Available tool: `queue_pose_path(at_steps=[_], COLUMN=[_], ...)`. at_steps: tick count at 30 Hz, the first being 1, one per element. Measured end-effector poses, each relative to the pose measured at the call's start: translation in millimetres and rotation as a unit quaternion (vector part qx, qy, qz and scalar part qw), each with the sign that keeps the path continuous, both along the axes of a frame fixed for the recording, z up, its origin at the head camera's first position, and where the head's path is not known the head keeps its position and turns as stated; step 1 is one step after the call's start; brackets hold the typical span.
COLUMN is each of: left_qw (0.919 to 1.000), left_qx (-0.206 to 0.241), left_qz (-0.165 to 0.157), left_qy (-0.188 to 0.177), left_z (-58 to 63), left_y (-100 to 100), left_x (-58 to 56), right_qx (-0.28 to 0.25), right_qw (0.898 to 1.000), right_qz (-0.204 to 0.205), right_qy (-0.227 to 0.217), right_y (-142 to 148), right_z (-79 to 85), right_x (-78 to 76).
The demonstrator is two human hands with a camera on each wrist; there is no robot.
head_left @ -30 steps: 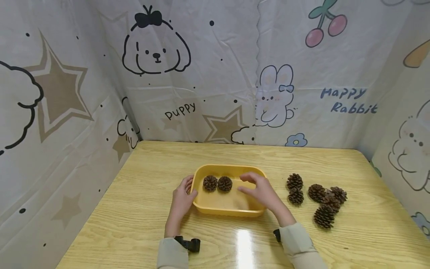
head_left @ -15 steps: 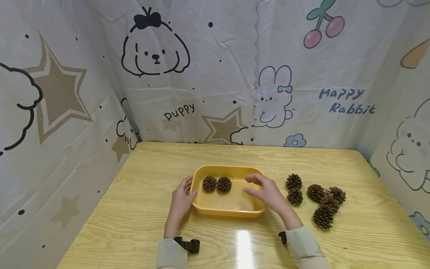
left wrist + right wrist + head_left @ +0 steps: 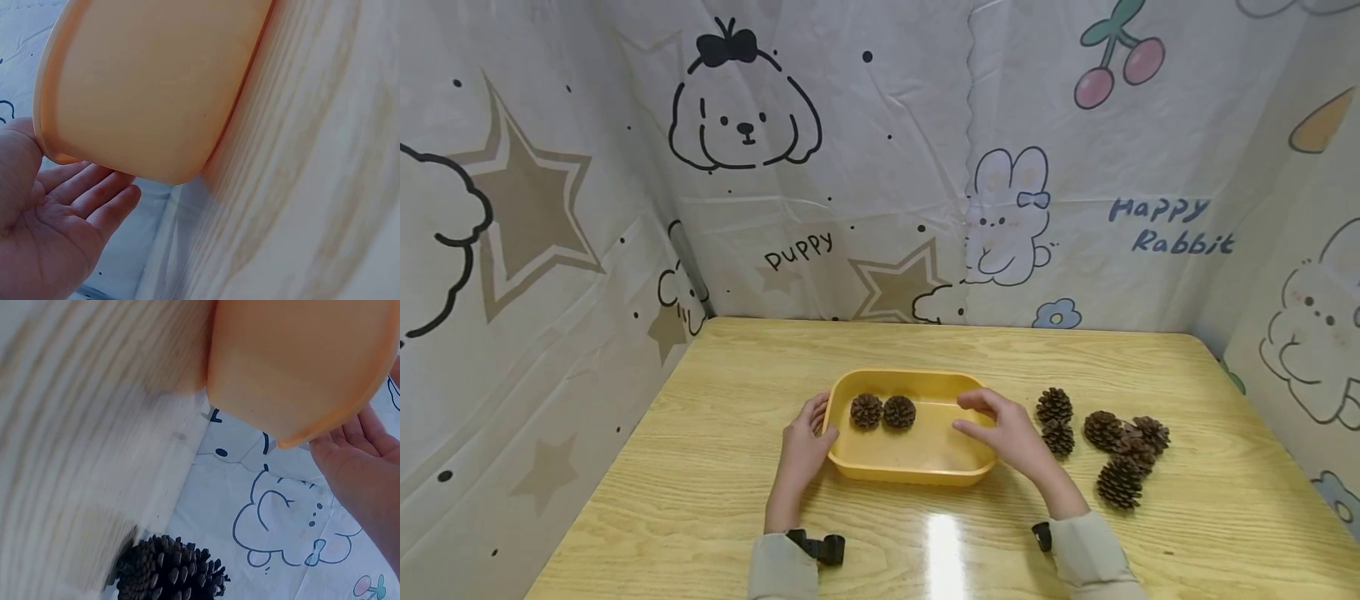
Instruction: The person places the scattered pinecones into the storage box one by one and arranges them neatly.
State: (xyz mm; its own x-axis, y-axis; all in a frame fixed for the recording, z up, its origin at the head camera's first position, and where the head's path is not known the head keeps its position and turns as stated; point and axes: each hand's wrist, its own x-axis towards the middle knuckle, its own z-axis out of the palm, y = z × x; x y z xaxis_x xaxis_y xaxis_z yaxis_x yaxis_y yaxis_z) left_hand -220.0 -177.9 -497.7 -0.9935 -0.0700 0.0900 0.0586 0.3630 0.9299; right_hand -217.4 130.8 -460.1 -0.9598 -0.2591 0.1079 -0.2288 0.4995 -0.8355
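A yellow plastic tub (image 3: 917, 476) stands on the table, with two brown pine cones (image 3: 882, 412) side by side in its left half. My left hand (image 3: 805, 442) holds the tub's left end, thumb over the rim and fingers along the outer wall, as the left wrist view also shows beside the tub's side (image 3: 150, 94). Over the tub's right end hovers my right hand (image 3: 1017, 435), thumb and fingers spread apart with nothing between them. In the right wrist view part of this hand (image 3: 369, 469) is hidden behind the tub's rim.
Just right of the tub lie two pine cones (image 3: 1055, 406), one in front of the other. Farther right is a cluster of several more pine cones (image 3: 1120, 483). A printed cloth (image 3: 850, 167) hangs behind and beside the wooden table (image 3: 715, 500).
My right hand has drawn back to the right, from inside the tub towards its right rim, still holding nothing. The left hand stays at the left end.
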Motion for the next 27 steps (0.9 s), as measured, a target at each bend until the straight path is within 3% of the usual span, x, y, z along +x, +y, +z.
queue_pose_path(at_steps=[27], left_qw=[1.0000], left_qx=[0.006], left_qz=[0.001], left_qy=[-0.001], left_z=[0.2], left_y=[1.8], left_x=[-0.1], right_qx=[-0.001], right_qw=[0.999], right_qz=[-0.034], right_qy=[0.017], right_y=[28.7], right_z=[-1.0], right_x=[15.4])
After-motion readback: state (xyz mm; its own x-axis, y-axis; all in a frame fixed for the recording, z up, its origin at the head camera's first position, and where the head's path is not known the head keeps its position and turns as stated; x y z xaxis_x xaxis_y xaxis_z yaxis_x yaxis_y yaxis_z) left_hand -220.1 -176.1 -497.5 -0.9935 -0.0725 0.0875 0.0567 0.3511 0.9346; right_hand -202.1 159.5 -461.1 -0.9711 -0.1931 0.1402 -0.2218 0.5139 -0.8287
